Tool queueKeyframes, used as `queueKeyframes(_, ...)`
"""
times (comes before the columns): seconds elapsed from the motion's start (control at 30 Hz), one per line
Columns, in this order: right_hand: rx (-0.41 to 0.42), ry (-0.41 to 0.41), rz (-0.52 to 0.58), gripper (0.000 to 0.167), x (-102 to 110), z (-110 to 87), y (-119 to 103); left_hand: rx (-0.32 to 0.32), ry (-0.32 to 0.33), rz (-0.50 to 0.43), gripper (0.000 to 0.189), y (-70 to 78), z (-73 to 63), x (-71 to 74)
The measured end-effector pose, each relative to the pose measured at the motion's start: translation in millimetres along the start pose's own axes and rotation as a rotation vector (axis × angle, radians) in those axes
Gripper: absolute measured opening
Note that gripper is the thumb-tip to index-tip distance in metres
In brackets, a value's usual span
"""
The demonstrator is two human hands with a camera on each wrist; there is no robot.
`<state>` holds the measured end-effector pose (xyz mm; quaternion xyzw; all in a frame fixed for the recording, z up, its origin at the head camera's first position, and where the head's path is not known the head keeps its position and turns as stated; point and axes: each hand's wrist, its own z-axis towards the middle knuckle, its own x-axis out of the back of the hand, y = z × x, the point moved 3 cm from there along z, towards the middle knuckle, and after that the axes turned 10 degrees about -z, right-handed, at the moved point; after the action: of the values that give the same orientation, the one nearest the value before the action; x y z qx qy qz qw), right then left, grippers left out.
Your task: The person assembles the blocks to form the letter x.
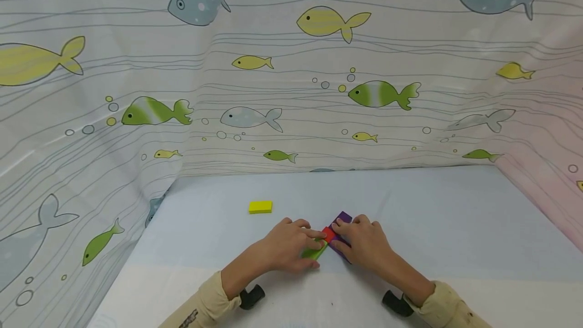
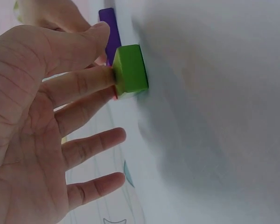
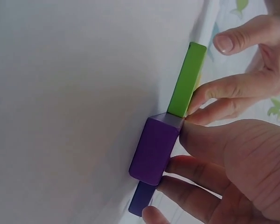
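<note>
Several coloured blocks lie touching on the table. A green block (image 1: 315, 253) and a red block (image 1: 328, 234) meet a purple block (image 3: 154, 151), with another purple block (image 1: 345, 216) beyond. My left hand (image 1: 291, 244) rests straight fingertips on the green and red blocks; its thumb stands apart from them, as the left wrist view shows. With thumb and fingertips, my right hand (image 1: 366, 242) presses on the purple blocks from above. The fingers partly cover the red block and the joins between the blocks.
A yellow block (image 1: 260, 207) lies by itself farther back, left of the group. Fish-patterned cloth (image 1: 319, 115) rises behind and along the sides of the pale table (image 1: 437, 227). Black wrist-mounted pieces (image 1: 252, 297) sit near both cuffs.
</note>
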<state>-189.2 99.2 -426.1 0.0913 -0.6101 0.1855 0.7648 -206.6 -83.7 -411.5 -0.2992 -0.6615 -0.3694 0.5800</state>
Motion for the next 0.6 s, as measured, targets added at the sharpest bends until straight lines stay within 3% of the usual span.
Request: queueKeyframes(0.6,0.017,0.002,-0.007,0.042,1.5,0.0,-1.8,-0.013,-0.009,-0.026,0.047,-2.3,-4.6,-0.2)
